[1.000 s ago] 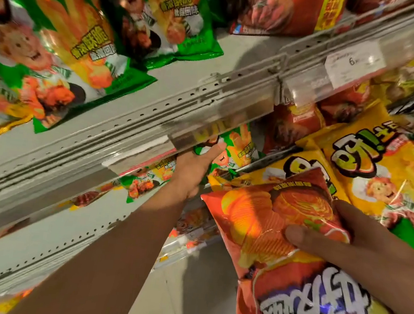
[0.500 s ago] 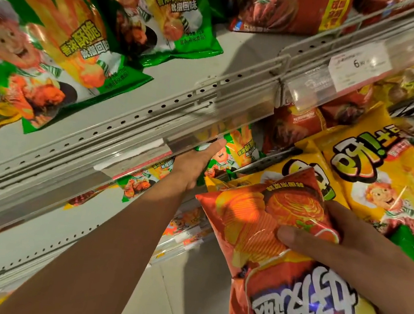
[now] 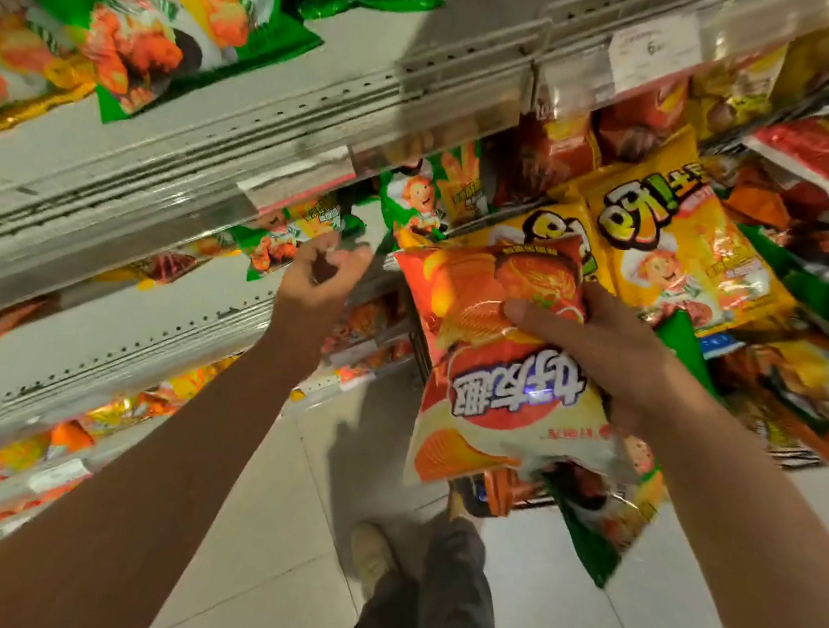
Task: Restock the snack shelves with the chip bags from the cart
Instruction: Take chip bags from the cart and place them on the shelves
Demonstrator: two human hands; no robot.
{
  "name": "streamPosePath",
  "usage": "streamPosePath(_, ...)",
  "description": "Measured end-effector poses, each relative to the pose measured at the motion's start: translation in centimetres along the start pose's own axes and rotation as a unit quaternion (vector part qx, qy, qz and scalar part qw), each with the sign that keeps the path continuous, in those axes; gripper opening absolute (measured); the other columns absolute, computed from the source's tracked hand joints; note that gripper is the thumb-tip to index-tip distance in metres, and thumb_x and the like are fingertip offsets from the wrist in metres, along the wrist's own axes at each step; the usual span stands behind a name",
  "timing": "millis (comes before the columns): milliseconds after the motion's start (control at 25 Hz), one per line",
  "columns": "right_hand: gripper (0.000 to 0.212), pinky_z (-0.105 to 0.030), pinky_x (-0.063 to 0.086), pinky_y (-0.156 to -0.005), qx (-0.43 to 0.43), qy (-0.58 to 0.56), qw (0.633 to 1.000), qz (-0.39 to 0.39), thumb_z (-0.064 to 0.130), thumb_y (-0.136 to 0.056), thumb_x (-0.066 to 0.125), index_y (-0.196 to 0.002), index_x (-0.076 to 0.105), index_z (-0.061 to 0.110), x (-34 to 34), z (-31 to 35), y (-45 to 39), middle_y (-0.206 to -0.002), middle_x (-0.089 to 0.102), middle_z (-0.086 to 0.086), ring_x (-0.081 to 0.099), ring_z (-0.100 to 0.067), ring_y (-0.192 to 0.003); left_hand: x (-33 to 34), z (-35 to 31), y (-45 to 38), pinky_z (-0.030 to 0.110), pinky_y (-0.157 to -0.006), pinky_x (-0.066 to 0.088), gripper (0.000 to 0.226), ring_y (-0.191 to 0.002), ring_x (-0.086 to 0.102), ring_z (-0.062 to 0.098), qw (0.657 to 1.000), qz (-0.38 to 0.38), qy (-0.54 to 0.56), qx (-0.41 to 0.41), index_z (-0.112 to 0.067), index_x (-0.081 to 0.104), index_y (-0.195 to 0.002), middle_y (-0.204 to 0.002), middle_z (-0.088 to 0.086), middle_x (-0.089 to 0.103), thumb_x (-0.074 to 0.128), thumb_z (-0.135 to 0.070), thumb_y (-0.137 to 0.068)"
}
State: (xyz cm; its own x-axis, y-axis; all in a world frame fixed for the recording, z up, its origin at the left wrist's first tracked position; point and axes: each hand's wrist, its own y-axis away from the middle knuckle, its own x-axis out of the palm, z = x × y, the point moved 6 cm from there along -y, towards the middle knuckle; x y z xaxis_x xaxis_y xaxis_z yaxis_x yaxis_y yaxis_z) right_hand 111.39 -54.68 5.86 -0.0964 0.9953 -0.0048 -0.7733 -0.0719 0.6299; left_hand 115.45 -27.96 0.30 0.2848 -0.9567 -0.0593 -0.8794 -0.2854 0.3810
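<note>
We have one view only, from a wide-angle camera worn on the head. It looks forward and steeply down, close over both forearms. The left hand (image 3: 321,272) sits just left of frame centre, the right hand (image 3: 605,346) beside it; the floor (image 3: 274,530) lies below them.

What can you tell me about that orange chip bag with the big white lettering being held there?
The glossy orange-red plastic chip bag looks puffed and sealed. It shows ridged chips, a red roundel with large white characters that read upside down from this view, and a pale yellow lower part. It is held in the air in front of the shelves, tilted, above the floor. The right hand grips it from the right side, thumb pressed across its front. The left hand is apart from it.
</note>
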Motion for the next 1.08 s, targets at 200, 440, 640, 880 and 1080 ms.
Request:
streamPosePath(200,0.085,-0.053,0.059,-0.089,-0.018,0.005,0.999,-0.035,0.042,-0.064,0.090,-0.136,0.048,0.026,0.6,-0.8,1.9,-0.123,0.070,-0.004,0.073,-0.030,-0.103,-0.2,0.2,6.6,0.035,-0.092,0.051,0.037,-0.094,0.061,0.010,0.998,0.029,-0.045,-0.040,-0.014,0.062,-0.130,-0.114,0.008,0.066,0.067,-0.029,-0.097)
streamPosePath(440,0.076,-0.038,0.056,-0.096,-0.058,0.222,0.968,0.102,0.042,-0.069,0.089,-0.135,0.053,0.033,-0.3,2.5,4.6,-0.122,0.072,0.006,0.070,-0.017,-0.111,1.1,-4.7,10.7,0.026,-0.097,0.051,0.044,-0.090,0.065,-0.005,0.993,0.107,-0.027,0.046,-0.023,0.056,-0.133,-0.105,-0.009,0.066,0.067,-0.037,-0.093)
streamPosePath(640,0.085,0.002,0.039,-0.074,-0.107,0.554,0.786,0.254,0.039,-0.072,0.089,-0.144,0.044,0.043,-0.3,6.8,6.3,-0.110,0.053,0.034,0.055,0.002,-0.104,6.6,-9.5,11.4,0.012,-0.093,0.047,0.056,-0.108,0.059,-0.015,0.938,0.276,-0.195,0.077,-0.040,0.051,-0.138,-0.118,-0.025,0.065,0.073,-0.049,-0.087)
streamPosePath(880,0.072,-0.058,0.014,-0.119,-0.259,0.724,0.630,0.108,0.039,-0.074,0.080,-0.139,0.049,0.038,-2.1,9.3,6.5,-0.133,0.056,0.004,0.036,-0.023,-0.139,11.0,-6.0,12.5,0.044,-0.096,0.058,0.066,-0.111,0.071,0.025,0.897,0.382,-0.190,-0.119,-0.022,0.067,-0.131,-0.130,0.006,0.069,0.084,-0.040,-0.070)
streamPosePath(1080,0.053,-0.034,0.041,-0.101,-0.422,0.341,0.818,-0.191,0.027,-0.085,0.077,-0.134,0.056,0.020,-10.0,8.1,9.6,-0.131,0.055,0.000,0.046,-0.020,-0.126,11.0,-3.1,12.7,0.041,-0.086,0.060,0.043,-0.119,0.067,0.030,0.947,0.292,0.093,-0.100,-0.021,0.064,-0.134,-0.134,0.013,0.066,0.067,-0.009,-0.094)
